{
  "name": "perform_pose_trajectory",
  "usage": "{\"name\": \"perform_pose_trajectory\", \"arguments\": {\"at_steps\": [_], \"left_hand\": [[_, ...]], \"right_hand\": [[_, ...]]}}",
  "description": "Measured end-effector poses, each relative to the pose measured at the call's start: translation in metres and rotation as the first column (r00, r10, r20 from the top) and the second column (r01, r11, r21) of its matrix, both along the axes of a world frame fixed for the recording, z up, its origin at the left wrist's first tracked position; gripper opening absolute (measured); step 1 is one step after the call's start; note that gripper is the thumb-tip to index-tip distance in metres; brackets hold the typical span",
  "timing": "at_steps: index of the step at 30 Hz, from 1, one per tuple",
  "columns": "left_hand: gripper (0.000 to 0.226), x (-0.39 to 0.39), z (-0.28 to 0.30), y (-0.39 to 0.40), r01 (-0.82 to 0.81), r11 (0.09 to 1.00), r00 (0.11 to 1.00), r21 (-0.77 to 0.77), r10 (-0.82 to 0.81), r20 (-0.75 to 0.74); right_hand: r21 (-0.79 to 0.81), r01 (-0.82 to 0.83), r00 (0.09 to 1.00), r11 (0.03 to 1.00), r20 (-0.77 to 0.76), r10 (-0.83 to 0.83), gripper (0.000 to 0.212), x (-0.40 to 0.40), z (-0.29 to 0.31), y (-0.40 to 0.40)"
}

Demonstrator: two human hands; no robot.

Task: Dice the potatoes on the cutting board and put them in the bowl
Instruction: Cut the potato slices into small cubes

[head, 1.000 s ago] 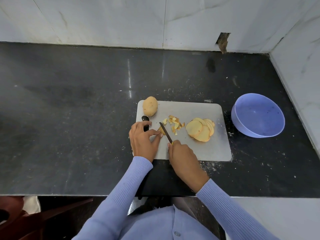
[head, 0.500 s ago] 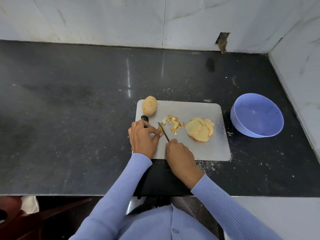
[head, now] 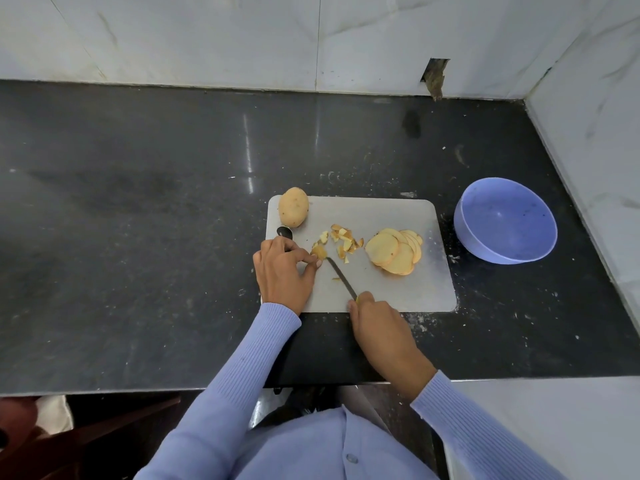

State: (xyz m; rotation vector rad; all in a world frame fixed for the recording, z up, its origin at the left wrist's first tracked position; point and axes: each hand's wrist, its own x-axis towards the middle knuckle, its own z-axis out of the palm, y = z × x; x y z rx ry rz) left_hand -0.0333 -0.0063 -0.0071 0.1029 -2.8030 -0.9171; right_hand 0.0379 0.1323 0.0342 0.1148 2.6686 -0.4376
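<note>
- Since the earlier frame the right hand (head: 375,323) has drawn the knife back toward the body, so the thin dark blade of the yellow-handled knife (head: 341,278) now lies flat-angled on the board with its tip just beside the held piece instead of over it.
- Nearest, that right hand is curled round the knife handle at the board's near edge; the blade runs diagonally away and to the left, its tip pointing at the left hand's fingertips.
- Left hand (head: 284,271) sits on the near-left part of the pale grey rectangular cutting board (head: 408,289), thumb and forefinger pinching a small yellow potato piece (head: 318,251); something black and rounded (head: 284,233) shows just behind its knuckles, and I cannot tell what it is.
- The held piece lies just left of the blade tip, so the next cut, in my judgement, means swinging the blade left across it, close to the pinching fingertips; the left hand is the nearer one.
- Just beyond, a loose scatter of diced yellow bits with brown skin edges (head: 344,239) lies mid-board.
- To their right, a fanned stack of round pale-yellow potato slices (head: 393,251) waits uncut.
- At the far-left corner a whole tan unpeeled potato (head: 293,211) rests, long axis running roughly away from the person.
- Off the board to the right, well apart on the dark speckled stone counter (head: 138,237), stands the round lavender plastic bowl (head: 505,225), with no dice in it that I can see.
</note>
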Motion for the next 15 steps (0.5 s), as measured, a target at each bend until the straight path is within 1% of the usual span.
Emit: {"name": "perform_pose_trajectory", "arguments": {"at_steps": [3,6,10,15], "left_hand": [[0.01,0.0,0.0,-0.001,-0.005,1.0,1.0,0.01,0.005,0.019],[0.011,0.0,-0.002,-0.002,-0.022,0.999,0.999,0.033,0.021,0.028],[0.013,0.002,-0.004,-0.003,-0.052,0.997,0.998,0.056,0.05,0.032],[0.012,0.002,-0.003,-0.002,-0.064,0.996,0.998,0.062,0.063,0.024]], "right_hand": [[-0.016,0.037,0.999,0.999,-0.032,-0.037,0.033,-0.009,0.001,0.002],[-0.049,0.022,0.997,0.999,-0.079,-0.026,0.031,-0.011,0.005,-0.004],[-0.057,-0.007,0.997,0.998,-0.074,0.003,0.033,-0.012,0.001,-0.013],[-0.053,0.072,0.994,0.996,-0.076,-0.076,0.035,-0.018,-0.001,-0.002]]}}
